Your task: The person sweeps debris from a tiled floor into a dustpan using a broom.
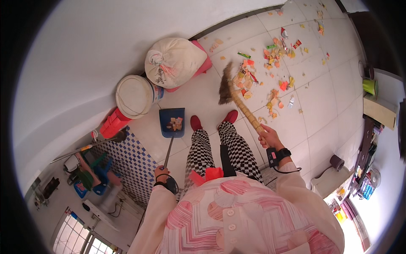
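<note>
My right hand (270, 137) grips the jointed, light-brown handle of a broom (245, 109). Its dark bristles (225, 85) rest on the tiled floor, just left of a pile of paper scraps and wrappers (243, 79). In my left hand (161, 173) is the thin metal handle of a blue dustpan (172, 114). The pan lies flat on the floor left of my red shoes, with some scraps (175, 123) inside. More scraps and wrappers (276, 54) are strewn over the tiles beyond and to the right of the broom.
Along the wall at the left stand a tied white sack (180, 62) on something pink, a lidded white bucket (134, 96) and a red container (114, 122). Blue-and-white mosaic flooring (136, 158) lies at the lower left. Furniture, including a dark shelf (364, 146), lines the right side.
</note>
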A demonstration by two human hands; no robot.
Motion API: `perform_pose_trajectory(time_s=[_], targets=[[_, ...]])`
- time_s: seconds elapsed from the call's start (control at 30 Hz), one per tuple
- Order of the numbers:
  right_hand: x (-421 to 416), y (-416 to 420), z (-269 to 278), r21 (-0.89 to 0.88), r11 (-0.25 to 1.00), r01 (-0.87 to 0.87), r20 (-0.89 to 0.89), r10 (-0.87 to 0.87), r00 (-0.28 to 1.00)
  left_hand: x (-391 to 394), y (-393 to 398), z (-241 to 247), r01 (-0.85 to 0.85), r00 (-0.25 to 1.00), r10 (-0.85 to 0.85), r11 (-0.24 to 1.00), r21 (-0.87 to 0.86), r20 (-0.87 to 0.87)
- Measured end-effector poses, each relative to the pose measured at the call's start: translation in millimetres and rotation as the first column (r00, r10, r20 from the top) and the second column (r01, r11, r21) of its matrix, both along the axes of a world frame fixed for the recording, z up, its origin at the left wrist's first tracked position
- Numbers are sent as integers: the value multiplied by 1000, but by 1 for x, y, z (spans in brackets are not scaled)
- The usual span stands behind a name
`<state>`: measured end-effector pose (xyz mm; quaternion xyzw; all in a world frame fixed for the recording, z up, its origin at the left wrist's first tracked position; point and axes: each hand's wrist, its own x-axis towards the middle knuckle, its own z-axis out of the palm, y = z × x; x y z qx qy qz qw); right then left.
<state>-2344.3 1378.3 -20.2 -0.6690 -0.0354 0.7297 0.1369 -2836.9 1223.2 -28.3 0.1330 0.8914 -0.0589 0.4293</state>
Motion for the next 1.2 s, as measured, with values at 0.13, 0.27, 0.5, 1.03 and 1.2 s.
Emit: perform_pose_trajectory(time_s=[0.13, 0.27, 0.5, 1.03, 1.2], targets=[[-12, 14, -12, 37, 970, -239, -64, 241, 968, -8, -10, -8, -92, 996, 92, 995, 22, 14], [-16, 31, -57, 103, 926, -363, 21, 363, 932, -8, -15, -19, -117, 993, 116, 991, 71, 16], [48, 31, -37, 124, 965, -229, 347, 174, 922, -5, -25, -16, -212, 976, 205, 973, 89, 75], [82, -51, -50, 265, 957, -116, 285, 37, 958, -15, -7, 6, -103, 992, 94, 989, 104, 86], [152, -60, -58, 276, 942, -191, 647, -35, 762, 7, 11, 9, -98, 984, 61, 971, 219, 169]])
